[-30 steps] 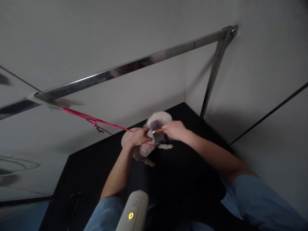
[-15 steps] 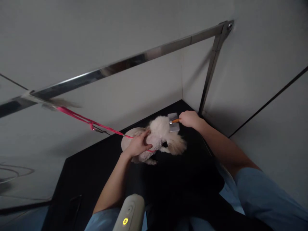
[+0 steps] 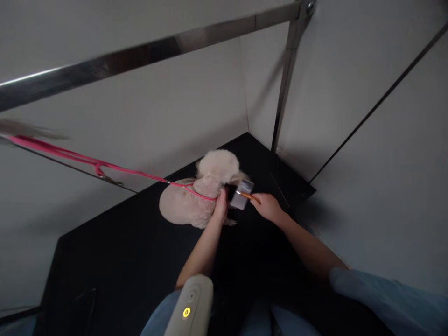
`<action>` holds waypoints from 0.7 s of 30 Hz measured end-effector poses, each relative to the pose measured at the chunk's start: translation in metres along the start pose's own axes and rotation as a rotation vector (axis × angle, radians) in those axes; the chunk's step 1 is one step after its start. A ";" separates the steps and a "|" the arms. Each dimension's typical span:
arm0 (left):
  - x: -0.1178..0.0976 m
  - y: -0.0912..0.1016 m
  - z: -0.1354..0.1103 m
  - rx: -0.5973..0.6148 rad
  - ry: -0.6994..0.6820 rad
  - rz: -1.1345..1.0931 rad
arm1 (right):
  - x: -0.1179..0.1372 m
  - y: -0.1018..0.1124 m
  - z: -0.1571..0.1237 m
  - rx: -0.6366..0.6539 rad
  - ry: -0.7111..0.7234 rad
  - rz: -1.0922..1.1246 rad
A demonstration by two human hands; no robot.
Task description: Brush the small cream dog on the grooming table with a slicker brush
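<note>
A small white dog [image 3: 189, 205] with short-clipped fur sits on the black table, its fluffy round head [image 3: 219, 165] turned away from me. My left hand [image 3: 220, 205] is at the front of its neck, under the head, holding it there; most of the fingers are hidden. In my right hand [image 3: 268, 206], a slicker brush [image 3: 242, 195] is gripped by its orange-brown handle. The brush's flat pad is at the fur on the right side of the dog's head; I cannot tell whether its pins touch. A pink leash loop [image 3: 201, 195] lies around the dog's neck.
The pink leash [image 3: 129, 171] runs taut to the upper left. A metal bar frame [image 3: 147, 56] stands over the black table [image 3: 122, 261], with pale walls behind. A pale device with a yellow light [image 3: 191, 303] juts up at the bottom.
My left hand has moved from the dog's back to under its head. The brush has come down from the head top to its right side. The dog's head has turned; the view has shifted.
</note>
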State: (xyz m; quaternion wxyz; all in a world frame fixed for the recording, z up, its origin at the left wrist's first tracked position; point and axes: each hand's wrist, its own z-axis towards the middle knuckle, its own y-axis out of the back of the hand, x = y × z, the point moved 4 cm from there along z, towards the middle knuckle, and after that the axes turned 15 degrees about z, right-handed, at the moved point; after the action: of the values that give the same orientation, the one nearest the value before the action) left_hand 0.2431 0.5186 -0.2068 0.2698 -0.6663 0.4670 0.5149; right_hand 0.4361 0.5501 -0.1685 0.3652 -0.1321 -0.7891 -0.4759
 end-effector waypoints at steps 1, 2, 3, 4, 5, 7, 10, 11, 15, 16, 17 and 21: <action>-0.007 -0.013 0.015 0.002 0.022 -0.066 | 0.010 0.007 0.012 -0.029 0.049 0.024; -0.015 -0.024 0.029 0.000 0.049 -0.109 | 0.015 0.013 0.023 -0.042 0.042 0.017; -0.024 -0.033 0.041 -0.015 0.059 -0.135 | 0.016 0.018 0.031 -0.047 0.019 0.006; -0.033 -0.040 0.050 -0.034 0.060 -0.155 | 0.014 0.022 0.036 -0.044 -0.022 -0.014; -0.039 -0.044 0.057 -0.051 0.059 -0.169 | 0.007 0.025 0.036 -0.038 -0.071 -0.038; -0.044 -0.047 0.064 -0.089 0.056 -0.190 | -0.008 0.028 0.026 -0.020 -0.155 -0.079; -0.035 -0.041 0.064 -0.109 0.088 -0.194 | -0.014 0.026 0.005 -0.003 -0.161 -0.089; -0.031 -0.038 0.062 -0.093 0.106 -0.182 | -0.008 0.025 0.001 -0.016 -0.097 -0.063; -0.021 -0.023 0.046 0.027 0.131 -0.128 | 0.009 0.024 0.000 -0.082 0.120 0.037; -0.021 -0.019 0.040 0.049 0.115 -0.125 | 0.004 0.024 -0.001 -0.060 0.081 0.020; -0.021 -0.015 0.034 0.054 0.093 -0.130 | -0.006 0.023 -0.004 -0.025 0.008 -0.016; -0.023 -0.006 0.004 0.062 0.028 -0.113 | -0.027 0.027 -0.032 0.031 -0.149 -0.090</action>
State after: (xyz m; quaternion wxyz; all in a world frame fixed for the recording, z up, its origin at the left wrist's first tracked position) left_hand 0.2458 0.5324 -0.1873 0.3123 -0.6900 0.4480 0.4750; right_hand 0.4844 0.5409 -0.1605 0.2858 -0.1260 -0.8265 -0.4684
